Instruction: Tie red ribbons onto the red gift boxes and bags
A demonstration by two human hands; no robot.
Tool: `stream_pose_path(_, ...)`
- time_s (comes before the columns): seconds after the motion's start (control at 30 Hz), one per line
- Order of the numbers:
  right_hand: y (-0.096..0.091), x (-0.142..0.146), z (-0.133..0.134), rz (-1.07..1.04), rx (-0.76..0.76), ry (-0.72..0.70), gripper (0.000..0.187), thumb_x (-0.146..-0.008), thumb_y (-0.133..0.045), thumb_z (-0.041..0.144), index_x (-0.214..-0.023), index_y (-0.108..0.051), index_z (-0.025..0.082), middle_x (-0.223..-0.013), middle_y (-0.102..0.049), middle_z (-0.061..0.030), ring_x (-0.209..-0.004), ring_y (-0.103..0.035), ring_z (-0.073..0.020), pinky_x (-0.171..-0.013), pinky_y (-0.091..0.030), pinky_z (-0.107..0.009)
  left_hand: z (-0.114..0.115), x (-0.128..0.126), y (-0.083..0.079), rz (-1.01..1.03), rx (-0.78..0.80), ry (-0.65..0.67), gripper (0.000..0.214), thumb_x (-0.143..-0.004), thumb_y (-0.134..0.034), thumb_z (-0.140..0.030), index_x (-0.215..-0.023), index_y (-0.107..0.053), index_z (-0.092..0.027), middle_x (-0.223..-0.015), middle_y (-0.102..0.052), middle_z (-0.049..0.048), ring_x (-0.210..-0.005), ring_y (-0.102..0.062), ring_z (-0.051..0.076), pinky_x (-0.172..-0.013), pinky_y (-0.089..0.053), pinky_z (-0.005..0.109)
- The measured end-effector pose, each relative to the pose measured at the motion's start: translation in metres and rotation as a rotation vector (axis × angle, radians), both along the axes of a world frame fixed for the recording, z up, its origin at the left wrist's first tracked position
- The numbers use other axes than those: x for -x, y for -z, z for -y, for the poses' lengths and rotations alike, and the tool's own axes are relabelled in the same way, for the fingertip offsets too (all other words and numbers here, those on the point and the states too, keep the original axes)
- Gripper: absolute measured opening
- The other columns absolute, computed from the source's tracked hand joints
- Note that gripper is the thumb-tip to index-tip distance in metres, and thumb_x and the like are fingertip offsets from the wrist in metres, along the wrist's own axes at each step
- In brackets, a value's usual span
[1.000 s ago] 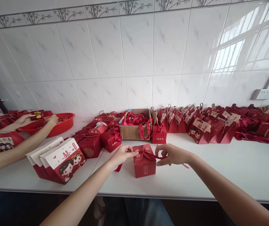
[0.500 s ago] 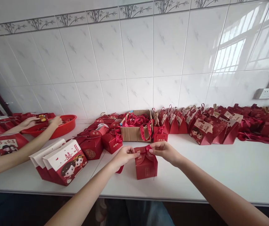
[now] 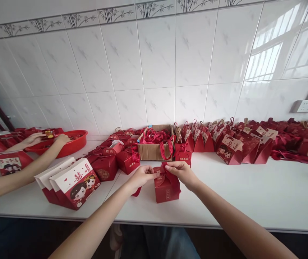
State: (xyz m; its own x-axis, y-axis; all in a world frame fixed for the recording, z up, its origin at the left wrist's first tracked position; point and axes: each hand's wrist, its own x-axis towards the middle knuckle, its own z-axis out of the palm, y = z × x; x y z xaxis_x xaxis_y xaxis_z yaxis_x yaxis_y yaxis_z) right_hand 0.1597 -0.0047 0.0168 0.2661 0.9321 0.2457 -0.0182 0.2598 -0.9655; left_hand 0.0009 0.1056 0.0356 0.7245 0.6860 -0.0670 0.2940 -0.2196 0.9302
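A small red gift box [image 3: 167, 190] stands upright on the white table [image 3: 251, 198] in front of me. My left hand [image 3: 144, 177] is at its upper left, thumb and fingers pinched on the red ribbon at the box top. From the other side my right hand [image 3: 182, 173] pinches the same red ribbon [image 3: 172, 172], part of which hangs over the box's right side. The fingers partly cover the top of the box. Behind my hands is an open cardboard box [image 3: 154, 151] full of red ribbons.
At left, another person's hands [image 3: 59, 140] work over a red plastic basin [image 3: 78, 144]. White-topped red boxes [image 3: 74, 183] stand near the front edge. More red boxes [image 3: 105, 167] sit left of the carton, and rows of tented boxes [image 3: 229, 149] line the wall at right.
My right hand has moved slightly left and the ribbon now looks wider beneath its fingers. The other person's right hand has shifted left and lower over the basin.
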Motion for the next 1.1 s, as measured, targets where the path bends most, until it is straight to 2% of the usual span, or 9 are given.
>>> stream_pose_path(0.13, 0.005, 0.003, -0.003, -0.001, -0.03, 0.062, 0.042, -0.067, -0.073, 0.057, -0.086, -0.076, 0.02, -0.084, -0.074, -0.0068, -0.085, -0.066, -0.0242, -0.08, -0.053, -0.04, 0.0, -0.001, 0.001, -0.017, -0.04, 0.008, 0.052, -0.052, -0.078, -0.059, -0.062, -0.047, -0.018, -0.056, -0.041, -0.0079, -0.051, -0.03, 0.008, -0.049, -0.018, 0.022)
stream_pose_path(0.3, 0.01, 0.0, -0.005, 0.102, -0.06, 0.139, 0.038, -0.072, -0.068, 0.055, -0.088, -0.074, 0.02, -0.093, -0.074, -0.0074, -0.095, -0.064, -0.0257, -0.087, -0.049, -0.04, -0.009, 0.006, -0.004, -0.093, -0.128, 0.055, 0.047, -0.058, -0.075, -0.057, -0.055, -0.054, -0.015, -0.053, -0.044, -0.0053, -0.054, -0.036, 0.01, -0.052, -0.022, 0.023)
stream_pose_path(0.4, 0.008, -0.001, -0.004, 0.196, -0.063, 0.141, 0.032, -0.077, -0.062, 0.05, -0.085, -0.072, 0.02, -0.09, -0.073, -0.0067, -0.093, -0.064, -0.0246, -0.086, -0.048, -0.038, -0.017, 0.013, -0.014, -0.106, -0.2, 0.073, 0.04, -0.062, -0.074, -0.054, -0.06, -0.064, -0.015, -0.058, -0.054, -0.002, -0.058, -0.045, 0.013, -0.054, -0.029, 0.023)
stream_pose_path(0.57, 0.002, -0.001, -0.002, 0.317, -0.051, 0.172, 0.016, -0.079, -0.06, 0.036, -0.087, -0.059, 0.022, -0.071, -0.068, -0.0009, -0.068, -0.06, -0.0184, -0.068, -0.044, -0.032, -0.016, 0.018, -0.036, -0.025, -0.385, 0.07, 0.028, -0.068, -0.071, -0.045, -0.074, -0.072, -0.018, -0.076, -0.068, 0.0043, -0.075, -0.059, 0.021, -0.067, -0.043, 0.027)
stream_pose_path(0.67, 0.001, 0.0, -0.004, 0.349, -0.041, 0.194, 0.017, -0.078, -0.059, 0.032, -0.092, -0.053, 0.024, -0.068, -0.066, 0.0018, -0.065, -0.058, -0.0172, -0.065, -0.042, -0.03, -0.008, 0.015, -0.045, 0.037, -0.488, 0.089, 0.022, -0.072, -0.067, -0.04, -0.077, -0.07, -0.019, -0.083, -0.07, 0.0049, -0.083, -0.061, 0.023, -0.076, -0.045, 0.03)
stream_pose_path(0.77, 0.001, -0.001, -0.009, 0.352, 0.006, 0.216, 0.021, -0.077, -0.06, 0.03, -0.096, -0.055, 0.023, -0.073, -0.069, -0.001, -0.069, -0.061, -0.0186, -0.068, -0.044, -0.031, 0.001, 0.01, -0.047, 0.061, -0.535, 0.162, 0.018, -0.077, -0.062, -0.035, -0.08, -0.068, -0.019, -0.081, -0.069, 0.0041, -0.079, -0.061, 0.021, -0.074, -0.047, 0.029)
stream_pose_path(0.9, -0.005, -0.004, -0.012, 0.351, 0.076, 0.167, 0.015, -0.075, -0.063, 0.032, -0.082, -0.066, 0.019, -0.075, -0.071, -0.0052, -0.07, -0.063, -0.0199, -0.065, -0.045, -0.03, 0.009, 0.001, -0.05, 0.077, -0.586, 0.261, 0.016, -0.081, -0.057, -0.03, -0.083, -0.07, -0.02, -0.082, -0.069, 0.0043, -0.076, -0.062, 0.02, -0.069, -0.047, 0.028)
stream_pose_path(1.0, -0.013, -0.004, -0.009, 0.371, 0.087, 0.101, 0.016, -0.074, -0.064, 0.031, -0.074, -0.07, 0.016, -0.071, -0.069, -0.0034, -0.064, -0.059, -0.0166, -0.06, -0.043, -0.027, 0.009, -0.008, -0.056, 0.107, -0.63, 0.325, 0.017, -0.08, -0.056, -0.023, -0.083, -0.073, -0.021, -0.088, -0.069, 0.005, -0.081, -0.062, 0.02, -0.073, -0.047, 0.028)
stream_pose_path(1.1, -0.018, -0.003, -0.002, 0.393, 0.081, 0.022, 0.018, -0.076, -0.062, 0.032, -0.074, -0.07, 0.015, -0.065, -0.064, -0.0008, -0.058, -0.052, -0.0127, -0.055, -0.038, -0.025, 0.004, -0.021, -0.06, 0.131, -0.653, 0.328, 0.019, -0.078, -0.054, -0.018, -0.083, -0.072, -0.02, -0.089, -0.069, 0.0056, -0.081, -0.062, 0.02, -0.073, -0.047, 0.029)
